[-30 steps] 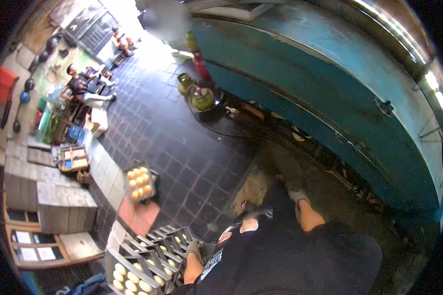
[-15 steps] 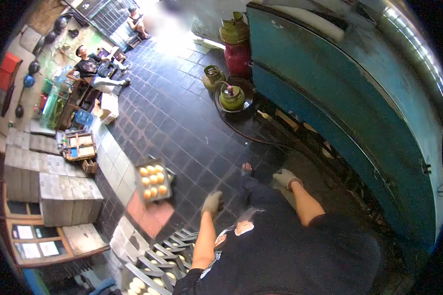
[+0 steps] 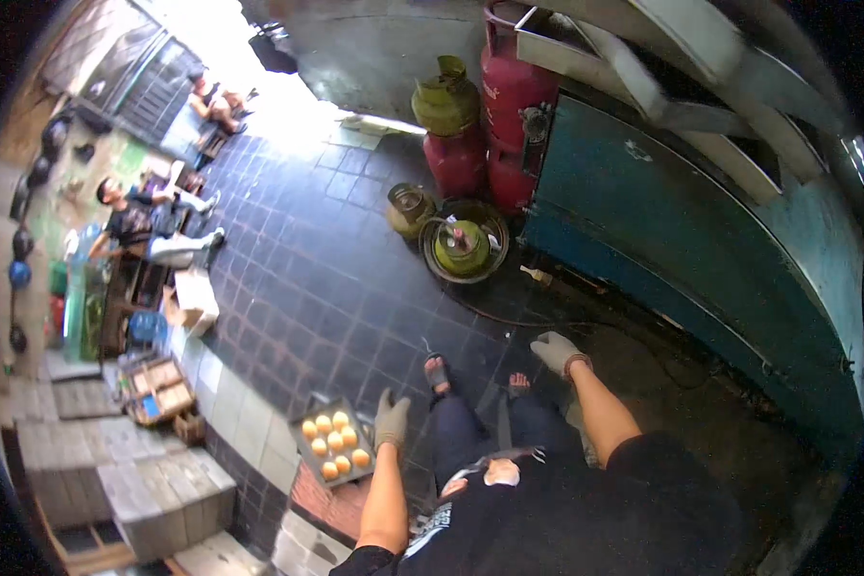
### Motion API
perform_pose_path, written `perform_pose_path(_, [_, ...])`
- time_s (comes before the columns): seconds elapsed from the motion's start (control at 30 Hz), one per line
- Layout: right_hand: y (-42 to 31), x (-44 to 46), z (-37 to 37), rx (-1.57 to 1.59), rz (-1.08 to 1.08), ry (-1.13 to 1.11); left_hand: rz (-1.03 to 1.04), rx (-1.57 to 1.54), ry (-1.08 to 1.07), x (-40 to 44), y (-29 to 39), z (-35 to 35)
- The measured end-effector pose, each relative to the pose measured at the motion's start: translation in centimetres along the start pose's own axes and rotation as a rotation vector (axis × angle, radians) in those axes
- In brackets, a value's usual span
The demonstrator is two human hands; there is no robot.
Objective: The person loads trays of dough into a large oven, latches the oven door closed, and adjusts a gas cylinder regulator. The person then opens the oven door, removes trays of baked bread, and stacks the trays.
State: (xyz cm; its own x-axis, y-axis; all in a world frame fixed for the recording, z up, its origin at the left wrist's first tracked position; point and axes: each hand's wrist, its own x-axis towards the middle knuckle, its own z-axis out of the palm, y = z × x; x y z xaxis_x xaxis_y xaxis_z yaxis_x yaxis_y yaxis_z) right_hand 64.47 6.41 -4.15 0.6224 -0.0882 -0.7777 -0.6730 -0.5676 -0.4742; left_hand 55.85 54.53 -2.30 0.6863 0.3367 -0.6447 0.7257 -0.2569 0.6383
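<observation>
My left hand (image 3: 391, 419), in a pale work glove, is beside a dark baking tray (image 3: 359, 424) with several round golden buns (image 3: 334, 441) on it. Its thumb and fingers are apart, with nothing between them; whether the glove touches the tray's edge I cannot tell. Out in front on the right is my right hand (image 3: 554, 352), gloved too, with loosely extended fingers and nothing held. It hangs above the dark floor, nearest to the blue-green metal panel (image 3: 662, 211). Both of my feet show between my hands.
Green and pink gas cylinders (image 3: 462, 248) stand ahead, one in a round basin, with a hose along the floor. Metal trays (image 3: 634, 67) jut out at upper right. Wooden boxes (image 3: 168, 490) line the left. Two people (image 3: 149, 221) sit farther back.
My view has shifted right, bringing more cylinders and the metal trays into sight. My left hand is now closer to the bun tray, and its fingers have spread. The right hand remains held out.
</observation>
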Motion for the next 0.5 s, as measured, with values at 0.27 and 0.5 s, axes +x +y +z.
perform_pose_path(0.27, [-8.8, 13.8, 8.1, 0.247, -0.080, 0.181, 0.429, 0.502, -0.212, 29.2, 14.1, 8.6])
perform_pose_path(0.5, [-7.4, 30.4, 17.5, 0.099, -0.120, 0.061, 0.700, 0.404, -0.371, 50.8, 16.9, 23.7])
